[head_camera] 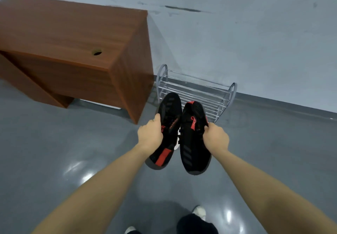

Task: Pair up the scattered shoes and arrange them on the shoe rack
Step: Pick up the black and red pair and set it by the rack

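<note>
Two black sneakers with red trim hang side by side in the air in front of me. My left hand (150,136) grips the left sneaker (166,131) at its collar. My right hand (216,137) grips the right sneaker (194,142) at its opening. The two point opposite ways: the left one has its red heel patch near me, the right one has its red heel tab at the far end. Just beyond them a chrome wire shoe rack (197,90) stands against the wall. Its upper bars carry nothing that I can see; the sneakers hide its lower front.
A brown wooden desk (73,51) stands left of the rack, its side panel close to the rack's left end. Grey glossy floor (54,151) spreads around me. My own feet in white shoes (199,212) show at the bottom edge. The pale wall (237,33) rises behind.
</note>
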